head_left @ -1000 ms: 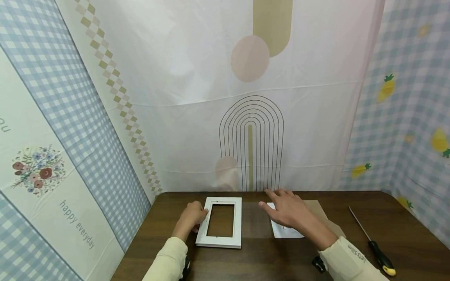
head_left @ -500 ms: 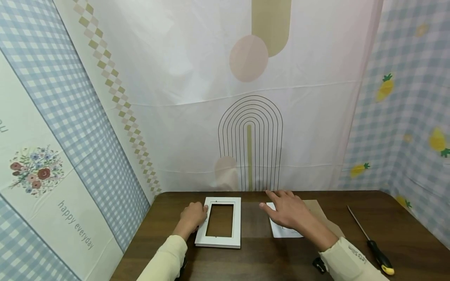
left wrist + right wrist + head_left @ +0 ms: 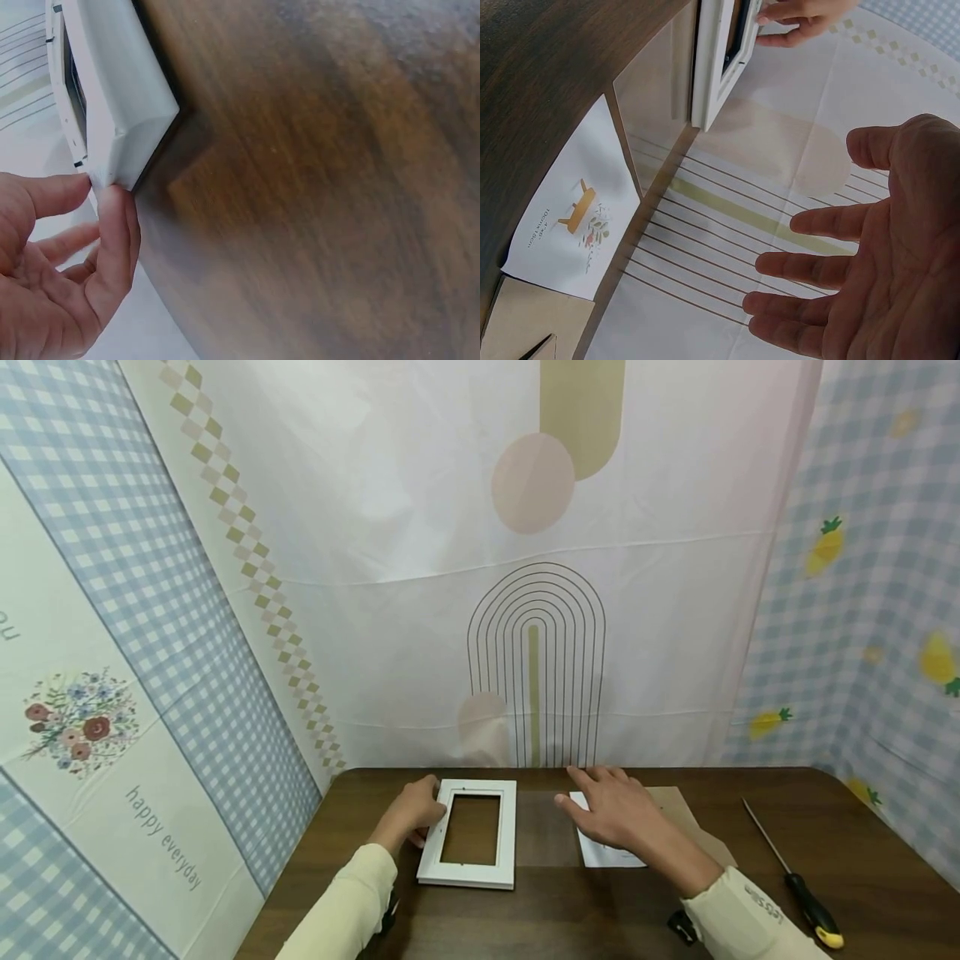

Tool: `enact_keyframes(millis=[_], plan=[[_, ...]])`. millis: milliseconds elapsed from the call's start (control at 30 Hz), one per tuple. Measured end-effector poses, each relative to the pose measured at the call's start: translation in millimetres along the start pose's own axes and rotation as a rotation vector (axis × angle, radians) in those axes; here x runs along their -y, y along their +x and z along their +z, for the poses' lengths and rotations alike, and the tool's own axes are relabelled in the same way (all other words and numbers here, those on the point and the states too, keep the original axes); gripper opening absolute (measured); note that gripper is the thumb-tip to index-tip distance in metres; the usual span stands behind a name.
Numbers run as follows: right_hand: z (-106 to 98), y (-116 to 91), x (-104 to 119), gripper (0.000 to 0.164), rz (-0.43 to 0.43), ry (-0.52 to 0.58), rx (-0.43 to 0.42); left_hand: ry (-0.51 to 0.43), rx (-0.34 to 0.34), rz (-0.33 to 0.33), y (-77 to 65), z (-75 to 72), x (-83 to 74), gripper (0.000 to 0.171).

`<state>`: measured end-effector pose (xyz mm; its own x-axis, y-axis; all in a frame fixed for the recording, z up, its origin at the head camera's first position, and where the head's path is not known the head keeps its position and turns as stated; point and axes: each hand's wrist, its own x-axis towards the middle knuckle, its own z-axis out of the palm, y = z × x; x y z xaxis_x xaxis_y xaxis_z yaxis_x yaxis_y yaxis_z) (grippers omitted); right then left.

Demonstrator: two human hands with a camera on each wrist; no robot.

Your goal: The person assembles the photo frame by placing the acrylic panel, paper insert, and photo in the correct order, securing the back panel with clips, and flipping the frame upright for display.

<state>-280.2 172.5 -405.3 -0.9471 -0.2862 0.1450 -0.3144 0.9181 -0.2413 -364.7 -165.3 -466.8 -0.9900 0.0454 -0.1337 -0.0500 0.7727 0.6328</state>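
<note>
A white picture frame (image 3: 507,835) with a bare rectangular opening lies on the brown table. My left hand (image 3: 411,814) is at its left side and, in the left wrist view, pinches a corner of the frame (image 3: 127,82) between thumb and fingers. My right hand (image 3: 611,810) hovers with straight, spread fingers over a white printed paper insert (image 3: 603,853), holding nothing. The right wrist view shows that insert (image 3: 577,217) beside a clear sheet (image 3: 656,97), which lies between it and the frame. Part of the insert is hidden under my right hand in the head view.
A brown backing board (image 3: 671,802) lies beside the paper insert, partly behind my right forearm. Farther right is a screwdriver (image 3: 806,902) with a black and yellow handle. A patterned white cloth (image 3: 390,652) hangs behind the table's (image 3: 570,918) far edge.
My left hand has shifted slightly along the frame's left side toward the far corner, a finger now stretched forward there. The frame and my right hand have stayed in place.
</note>
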Motion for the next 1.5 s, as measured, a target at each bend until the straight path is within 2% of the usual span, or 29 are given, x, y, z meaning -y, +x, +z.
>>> enact_keyframes(millis=[67, 133, 300, 600, 1033, 1233, 1500], plan=[[0.1, -0.2, -0.2, 0.067, -0.001, -0.001, 0.0, -0.005, 0.016, -0.012, 0.2, -1.4, -1.4, 0.061], [0.0, -0.2, -0.1, 0.067, -0.001, 0.0, 0.001, -0.007, 0.031, -0.022, 1.3, -2.4, -1.8, 0.067], [1.0, -0.3, -0.8, 0.067, 0.003, 0.002, 0.004, -0.024, 0.078, -0.044, 4.3, -6.7, -2.8, 0.069], [6.0, 0.9, -2.7, 0.065, -0.003, 0.006, 0.002, -0.117, 0.145, -0.094, 5.7, -16.4, -6.4, 0.071], [15.6, 8.4, -2.8, 0.063, -0.045, -0.032, 0.029, -0.138, 0.174, -0.114, 11.4, -21.4, -5.0, 0.071], [21.6, 18.5, -9.7, 0.058, -0.071, -0.057, 0.071, -0.143, 0.174, -0.105, 14.3, -21.8, -5.4, 0.072], [32.1, 36.1, -16.9, 0.058, -0.06, -0.055, 0.152, -0.173, 0.182, -0.113, 14.2, -20.1, -0.2, 0.073]])
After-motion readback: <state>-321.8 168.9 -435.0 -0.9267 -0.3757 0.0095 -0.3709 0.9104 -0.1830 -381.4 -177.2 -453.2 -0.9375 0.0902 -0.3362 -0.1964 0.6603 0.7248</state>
